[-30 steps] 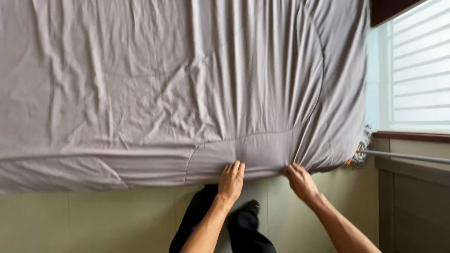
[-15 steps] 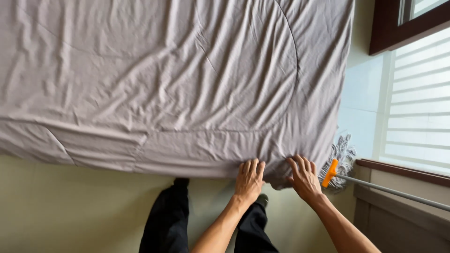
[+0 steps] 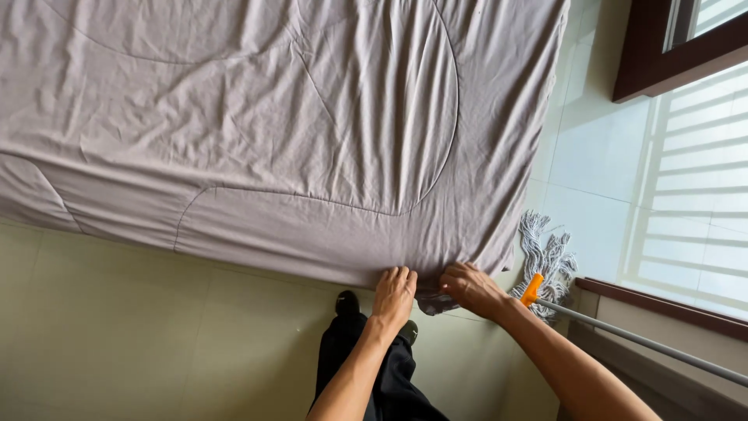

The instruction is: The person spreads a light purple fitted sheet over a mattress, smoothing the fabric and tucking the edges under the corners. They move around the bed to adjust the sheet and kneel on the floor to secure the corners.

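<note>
At the bed's near corner, the left hand lies flat, fingers extended, on the grey sheet, while the right hand is curled, gripping the sheet's bunched edge. Compared with half a second earlier, both hands sit closer together, and the mop shows more fully.

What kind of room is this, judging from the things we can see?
Probably a bedroom in a home: a bed with a grey sheet, both hands at its corner, a tiled floor, and a string mop near a window.
</note>
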